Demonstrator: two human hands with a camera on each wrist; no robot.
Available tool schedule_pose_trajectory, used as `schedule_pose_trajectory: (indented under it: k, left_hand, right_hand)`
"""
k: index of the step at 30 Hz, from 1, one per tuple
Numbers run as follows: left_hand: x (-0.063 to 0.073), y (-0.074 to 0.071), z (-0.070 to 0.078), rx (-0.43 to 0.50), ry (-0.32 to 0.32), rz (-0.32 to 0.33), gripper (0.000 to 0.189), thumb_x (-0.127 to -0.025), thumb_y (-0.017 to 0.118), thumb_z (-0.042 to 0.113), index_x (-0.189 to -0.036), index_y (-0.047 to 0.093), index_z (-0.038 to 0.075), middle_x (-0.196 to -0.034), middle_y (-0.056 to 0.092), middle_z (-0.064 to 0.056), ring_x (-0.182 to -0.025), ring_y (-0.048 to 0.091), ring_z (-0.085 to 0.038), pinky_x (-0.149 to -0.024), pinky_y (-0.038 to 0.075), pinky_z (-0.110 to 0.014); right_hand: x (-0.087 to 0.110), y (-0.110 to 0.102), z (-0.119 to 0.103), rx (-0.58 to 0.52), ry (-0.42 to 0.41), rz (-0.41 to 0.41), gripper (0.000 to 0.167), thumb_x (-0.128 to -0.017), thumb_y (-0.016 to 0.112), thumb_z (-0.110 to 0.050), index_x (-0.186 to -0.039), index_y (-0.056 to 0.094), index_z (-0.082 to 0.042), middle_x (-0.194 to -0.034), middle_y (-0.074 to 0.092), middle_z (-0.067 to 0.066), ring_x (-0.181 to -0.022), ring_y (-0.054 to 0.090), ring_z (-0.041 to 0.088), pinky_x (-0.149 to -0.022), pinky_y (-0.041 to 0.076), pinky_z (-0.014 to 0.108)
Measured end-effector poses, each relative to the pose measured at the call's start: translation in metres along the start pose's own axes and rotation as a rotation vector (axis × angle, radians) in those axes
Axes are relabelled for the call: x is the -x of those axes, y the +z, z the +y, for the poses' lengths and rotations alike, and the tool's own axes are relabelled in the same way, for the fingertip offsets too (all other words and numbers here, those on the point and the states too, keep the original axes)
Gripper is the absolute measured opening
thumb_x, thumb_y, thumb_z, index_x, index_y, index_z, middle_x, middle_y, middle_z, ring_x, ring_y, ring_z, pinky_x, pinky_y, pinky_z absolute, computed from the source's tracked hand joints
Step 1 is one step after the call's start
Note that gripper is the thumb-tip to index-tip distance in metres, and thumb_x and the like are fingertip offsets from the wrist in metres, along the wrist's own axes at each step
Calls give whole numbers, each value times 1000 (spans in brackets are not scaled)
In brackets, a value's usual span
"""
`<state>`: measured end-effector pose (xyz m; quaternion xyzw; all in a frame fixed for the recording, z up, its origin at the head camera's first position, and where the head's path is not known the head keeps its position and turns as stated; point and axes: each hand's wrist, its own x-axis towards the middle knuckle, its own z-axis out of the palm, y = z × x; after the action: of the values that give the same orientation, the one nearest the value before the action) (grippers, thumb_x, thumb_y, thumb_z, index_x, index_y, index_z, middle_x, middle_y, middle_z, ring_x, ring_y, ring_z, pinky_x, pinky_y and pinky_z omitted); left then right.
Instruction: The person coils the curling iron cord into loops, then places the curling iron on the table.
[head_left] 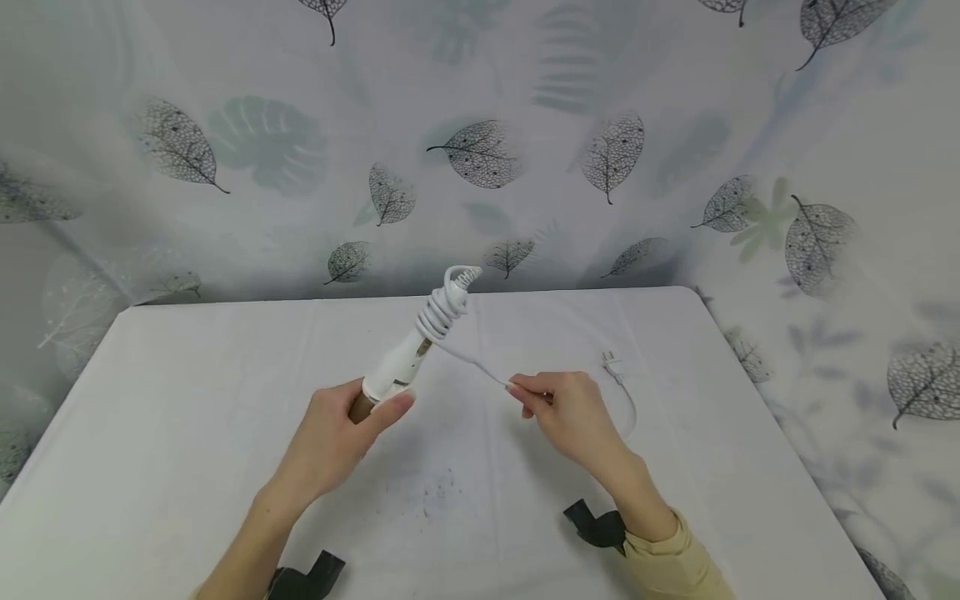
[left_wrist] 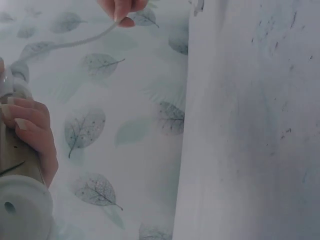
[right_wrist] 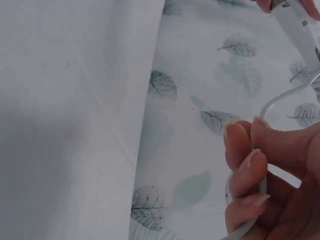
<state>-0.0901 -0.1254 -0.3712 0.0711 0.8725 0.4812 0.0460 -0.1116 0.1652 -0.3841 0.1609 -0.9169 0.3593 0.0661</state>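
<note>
Black wrist pieces (head_left: 305, 581): one beside each forearm, closest to the head camera.
Left hand (head_left: 330, 437): fingers curled round the brownish lower part of the white appliance (head_left: 396, 360).
Appliance: held tilted above the white counter (head_left: 187, 375), its upper end leaning right.
Cord (head_left: 472, 361): coiled several times round that end, then running to the right hand (head_left: 573, 417).
Right fingers: pinching the cord.
Plug (head_left: 611, 360): just beyond the right hand.
Backdrop (head_left: 480, 154): leaf-printed.

White table (head_left: 225, 375); behind, pale backdrop (head_left: 547, 183) printed with dark veined leaves (head_left: 483, 156), faint green foliage (head_left: 270, 142).
</note>
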Motion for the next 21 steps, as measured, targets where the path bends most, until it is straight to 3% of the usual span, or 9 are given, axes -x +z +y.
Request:
schedule_pose_trajectory:
  k: [5,10,13,15,18,21]
  left_hand:
    - [-1,2,-4,-12,74,-75,33,-92,70,42,-91,66,9,-61,41,6,-55,38,-7,-49,31,-24]
    - [1,3,-8,2,144,-244,28,-91,72,40,-95,68,13,-65,51,8,-57,42,-5,-50,35,-23]
    - [2,4,-9,6,203,-346,23,-91,72,40,-91,66,18,-63,47,12,-55,37,-1,-49,33,-21]
    - [3,4,-9,18,215,-407,22,-91,73,40,-87,64,20,-60,39,13,-53,31,0,-47,29,-21]
    - [3,5,-9,18,228,-484,22,-91,72,41,-86,64,21,-59,32,14,-52,27,0,-47,26,-21]
    - [4,7,-8,-7,234,-543,22,-91,71,45,-88,66,24,-58,30,14,-52,26,1,-48,26,-21]
  right_hand:
    - [0,-1,2,44,24,-13,14,-90,75,-14,-101,80,-7,-61,66,-7,-52,50,1,-53,39,23]
    - [-1,-1,5,50,27,-2,15,-88,76,-10,-101,79,-4,-64,68,-3,-58,59,5,-57,44,23]
    - [-2,-2,7,74,17,23,5,-86,76,-1,-90,79,-3,-64,68,0,-58,58,7,-55,45,23]
    - [-2,-2,8,96,16,44,8,-84,74,4,-81,77,-4,-62,65,1,-55,54,8,-54,43,23]
    - [-2,-3,9,102,-19,75,7,-83,75,4,-84,77,-3,-68,69,4,-57,57,11,-54,43,25]
    - [-3,-4,12,56,-58,98,12,-84,76,-1,-96,78,-1,-71,71,5,-61,63,15,-57,48,27]
